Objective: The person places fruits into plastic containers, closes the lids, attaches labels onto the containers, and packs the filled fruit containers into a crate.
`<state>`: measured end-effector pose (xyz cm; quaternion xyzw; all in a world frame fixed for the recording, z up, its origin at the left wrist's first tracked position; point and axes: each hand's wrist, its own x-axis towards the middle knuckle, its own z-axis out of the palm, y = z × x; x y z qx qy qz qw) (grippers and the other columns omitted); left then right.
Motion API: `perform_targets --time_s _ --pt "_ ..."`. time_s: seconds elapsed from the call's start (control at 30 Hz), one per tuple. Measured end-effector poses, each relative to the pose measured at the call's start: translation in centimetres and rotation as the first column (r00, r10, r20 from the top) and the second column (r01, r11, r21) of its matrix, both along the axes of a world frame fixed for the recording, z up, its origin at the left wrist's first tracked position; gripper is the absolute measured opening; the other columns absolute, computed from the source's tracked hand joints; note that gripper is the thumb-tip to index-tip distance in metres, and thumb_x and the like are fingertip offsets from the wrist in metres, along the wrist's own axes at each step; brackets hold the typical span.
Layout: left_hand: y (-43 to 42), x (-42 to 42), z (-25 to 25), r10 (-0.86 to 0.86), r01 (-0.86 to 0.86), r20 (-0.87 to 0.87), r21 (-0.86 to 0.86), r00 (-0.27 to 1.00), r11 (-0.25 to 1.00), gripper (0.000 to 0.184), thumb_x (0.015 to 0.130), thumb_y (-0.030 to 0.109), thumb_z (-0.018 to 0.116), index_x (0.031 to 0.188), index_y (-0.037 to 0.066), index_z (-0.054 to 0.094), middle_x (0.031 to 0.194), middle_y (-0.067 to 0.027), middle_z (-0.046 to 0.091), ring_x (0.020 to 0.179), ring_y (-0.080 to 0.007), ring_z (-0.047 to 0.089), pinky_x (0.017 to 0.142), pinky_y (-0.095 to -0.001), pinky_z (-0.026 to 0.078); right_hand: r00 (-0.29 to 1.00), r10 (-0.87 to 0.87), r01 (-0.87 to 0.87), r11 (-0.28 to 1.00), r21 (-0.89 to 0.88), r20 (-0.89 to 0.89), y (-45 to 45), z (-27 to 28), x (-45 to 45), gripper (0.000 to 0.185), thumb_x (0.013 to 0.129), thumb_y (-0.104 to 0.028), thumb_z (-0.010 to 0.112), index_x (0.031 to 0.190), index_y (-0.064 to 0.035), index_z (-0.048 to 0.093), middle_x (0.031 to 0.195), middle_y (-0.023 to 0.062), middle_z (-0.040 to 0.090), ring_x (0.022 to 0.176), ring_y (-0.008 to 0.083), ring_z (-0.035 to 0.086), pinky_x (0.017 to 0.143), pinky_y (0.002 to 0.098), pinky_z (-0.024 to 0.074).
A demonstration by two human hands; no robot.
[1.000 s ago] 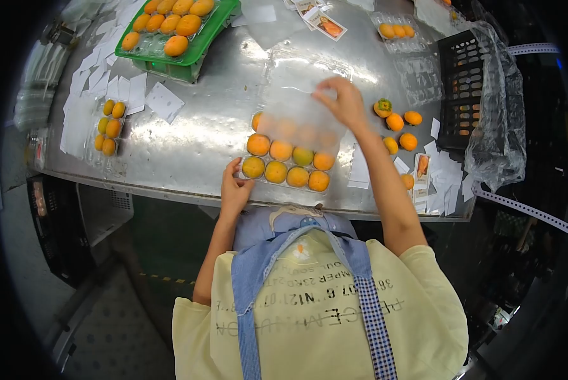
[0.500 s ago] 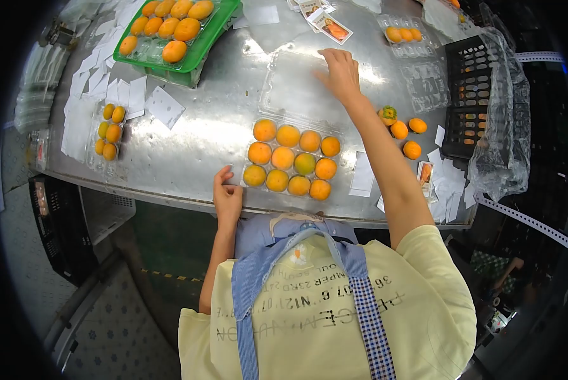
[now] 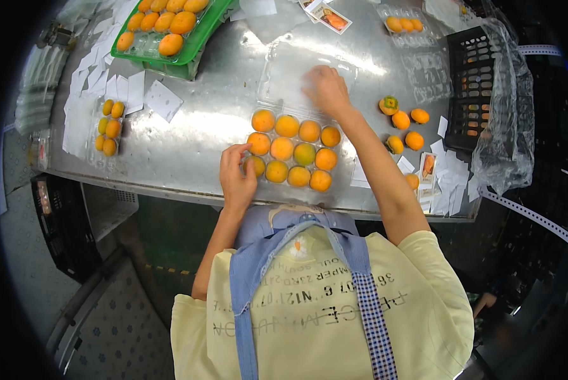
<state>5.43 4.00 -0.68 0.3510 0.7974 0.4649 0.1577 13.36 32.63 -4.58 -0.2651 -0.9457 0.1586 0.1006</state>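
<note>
A clear plastic fruit box lies before me, its pockets holding rows of orange persimmons, one of them greenish. Its transparent lid is folded back flat on the far side. My left hand is closed round the box's left edge, with bent fingers against the persimmons at the near left corner. Over the right part of the lid is my right hand; its fingers are smeared by motion, so their grip is unclear.
Loose persimmons and paper slips lie on the right, beside a black crate draped with plastic. A green tray of fruit stands far left. A smaller fruit pack and white cards are left.
My right hand has drawn back toward me across the lid. My left hand has moved up and right, from beside the near edge onto the box's left edge.
</note>
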Motion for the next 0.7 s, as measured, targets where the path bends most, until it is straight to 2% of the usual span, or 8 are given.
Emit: perform_targets --time_s 0.07,0.13,0.17,0.27,0.37,0.5,0.63,0.7 --pt "-0.3 0.3 0.0 -0.053 0.05 -0.092 -0.034 0.994 0.998 0.038 0.075 0.001 0.064 0.112 0.006 0.058 0.108 -0.013 0.053 0.096 -0.0286 0.052 0.082 -0.036 0.044 0.999 -0.019 0.021 0.999 0.047 -0.036 0.1 0.9 0.2 0.034 0.077 -0.022 0.07 0.108 -0.0095 0.064 0.117 0.0089 0.057 0.11 0.0271 0.05 0.09 0.0404 0.041" --pt "-0.4 0.5 0.6 -0.115 0.102 -0.205 -0.074 0.972 0.992 0.042 0.073 0.005 0.069 0.113 0.007 0.058 0.108 -0.0128 0.053 0.099 -0.0304 0.05 0.085 -0.0377 0.043 0.988 0.028 -0.027 1.0 0.007 -0.15 -0.6 3.6 0.4 0.032 0.077 -0.022 0.07 0.106 -0.0088 0.065 0.115 0.0093 0.059 0.109 0.0268 0.051 0.09 0.0398 0.041" --pt "-0.5 0.5 0.9 -0.125 0.104 -0.203 -0.112 0.971 0.988 0.045 0.071 0.007 0.071 0.115 0.007 0.058 0.108 -0.0127 0.053 0.099 -0.0304 0.05 0.085 -0.0377 0.043 0.977 0.048 -0.051 0.999 -0.01 -0.208 -1.3 4.6 0.8 0.032 0.077 -0.022 0.07 0.105 -0.0084 0.065 0.114 0.0095 0.059 0.109 0.0266 0.052 0.09 0.0395 0.041" --pt "-1.0 0.6 0.9 -0.156 0.118 -0.204 -0.187 0.967 0.975 0.053 0.068 0.013 0.076 0.118 0.008 0.056 0.107 -0.0122 0.053 0.098 -0.0307 0.05 0.085 -0.0379 0.042 0.989 0.029 -0.072 0.953 -0.296 -0.145 -4.1 5.8 3.0 0.031 0.075 -0.021 0.071 0.103 -0.0084 0.064 0.109 0.0092 0.061 0.105 0.0272 0.053 0.09 0.0394 0.0407" --pt "-1.4 0.4 0.5 -0.176 0.134 -0.223 -0.192 0.959 0.972 0.059 0.067 0.015 0.077 0.12 0.007 0.054 0.106 -0.012 0.053 0.096 -0.0309 0.05 0.084 -0.0383 0.042 0.964 0.217 -0.148 0.919 -0.366 0.155 -7.7 6.7 5.5 0.036 0.073 -0.02 0.073 0.106 -0.0094 0.063 0.109 0.0085 0.06 0.103 0.0278 0.053 0.088 0.0403 0.0405" --pt "-1.8 -0.1 0.3 -0.212 0.157 -0.216 -0.245 0.953 0.957 0.06 0.066 0.016 0.078 0.119 0.005 0.053 0.105 -0.0122 0.054 0.095 -0.031 0.051 0.081 -0.0391 0.042 0.966 0.255 -0.258 0.956 -0.139 -0.045 -11.8 5.7 8.3 0.046 0.069 -0.018 0.074 0.112 -0.0102 0.059 0.109 0.0074 0.058 0.101 0.0276 0.054 0.083 0.0415 0.0401" --pt "-1.7 -0.4 0.0 -0.215 0.159 -0.17 -0.294 0.962 0.942 0.056 0.065 0.017 0.079 0.113 0.004 0.054 0.103 -0.0133 0.054 0.094 -0.0307 0.051 0.078 -0.0392 0.042 0.973 0.229 -0.224 0.965 -0.138 0.022 -12.4 5.1 8.7 0.051 0.068 -0.015 0.074 0.115 -0.0087 0.057 0.105 0.0099 0.057 0.099 0.0288 0.053 0.083 0.0407 0.0405" --pt "-2.0 -0.3 -0.4 -0.239 0.155 -0.223 -0.339 0.945 0.928 0.053 0.065 0.017 0.079 0.109 0.004 0.055 0.101 -0.0133 0.055 0.093 -0.0306 0.051 0.078 -0.039 0.042 0.973 0.207 -0.189 0.968 -0.165 0.102 -12.2 5.4 8.5 0.052 0.069 -0.014 0.075 0.117 -0.0088 0.056 0.104 0.0092 0.055 0.098 0.0285 0.053 0.083 0.0396 0.0412"
